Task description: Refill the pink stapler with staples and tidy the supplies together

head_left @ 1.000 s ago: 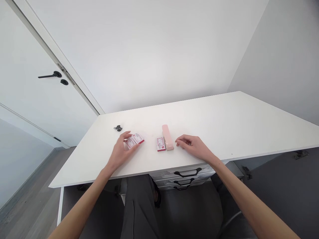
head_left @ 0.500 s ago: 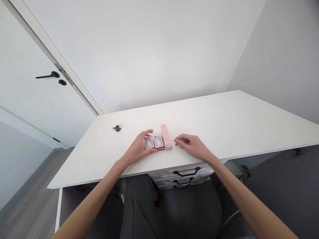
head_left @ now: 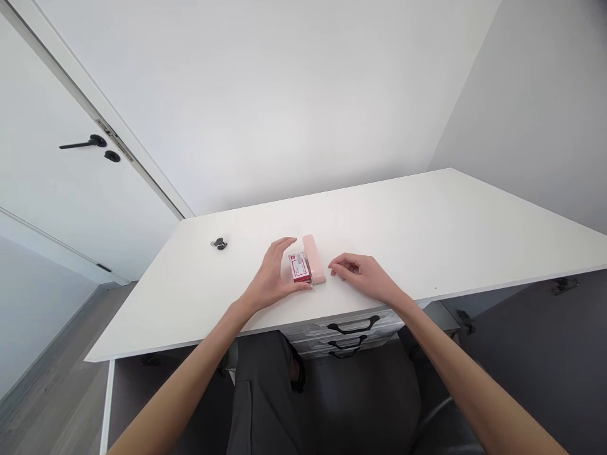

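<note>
My left hand [head_left: 274, 276] curves around a small red-and-white box [head_left: 300, 268], thumb at its near edge and fingers beyond its far edge. The thumb and fingers are spread, with a gap between palm and box. Against the box's right side lies a pink stapler [head_left: 313, 259], long and rounded, pointing away from me. Just right of the stapler my right hand [head_left: 358, 275] rests on the desk, its fingers loosely curled in, and nothing shows in them. How many boxes lie under the top one is hard to see.
A small black metal item [head_left: 219, 243], perhaps keys or a clip, sits on the far left of the white desk [head_left: 417, 234]. Below the front edge are drawers with black handles [head_left: 355, 326]. A white door [head_left: 52, 170] stands at the left.
The separate left box has moved right to the stack beside the stapler, and one box top shows instead of two. My left hand moved right with it and spread wider; the right hand stays put.
</note>
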`<state>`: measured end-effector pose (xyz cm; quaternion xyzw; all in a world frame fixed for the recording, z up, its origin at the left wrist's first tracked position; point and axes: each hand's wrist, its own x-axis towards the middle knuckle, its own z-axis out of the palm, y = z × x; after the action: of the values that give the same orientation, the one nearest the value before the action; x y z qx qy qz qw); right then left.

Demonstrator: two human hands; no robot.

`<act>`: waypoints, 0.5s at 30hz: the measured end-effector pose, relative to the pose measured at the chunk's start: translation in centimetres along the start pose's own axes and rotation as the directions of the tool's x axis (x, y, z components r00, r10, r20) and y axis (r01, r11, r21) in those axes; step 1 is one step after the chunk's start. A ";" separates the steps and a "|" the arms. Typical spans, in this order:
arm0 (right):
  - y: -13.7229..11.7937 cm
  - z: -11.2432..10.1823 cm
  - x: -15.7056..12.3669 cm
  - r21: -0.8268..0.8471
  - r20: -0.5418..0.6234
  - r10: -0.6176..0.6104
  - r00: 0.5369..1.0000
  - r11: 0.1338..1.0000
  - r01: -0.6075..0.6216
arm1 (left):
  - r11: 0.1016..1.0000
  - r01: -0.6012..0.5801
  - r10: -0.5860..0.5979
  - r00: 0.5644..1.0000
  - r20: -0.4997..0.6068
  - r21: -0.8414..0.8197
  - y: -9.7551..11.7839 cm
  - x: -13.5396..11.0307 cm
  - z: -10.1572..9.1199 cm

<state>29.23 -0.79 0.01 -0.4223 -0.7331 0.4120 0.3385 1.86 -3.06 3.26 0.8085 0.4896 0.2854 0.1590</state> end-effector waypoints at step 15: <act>-0.1 0.0 -0.1 0.004 -0.009 0.011 1.000 1.000 -0.011 | 0.979 0.203 -0.202 0.978 0.043 -0.025 -1.0 -1.9 -0.6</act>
<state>29.21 -0.94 0.10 -0.4275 -0.7283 0.4135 0.3404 0.07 -4.31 2.59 0.7576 0.5619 0.2584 0.2087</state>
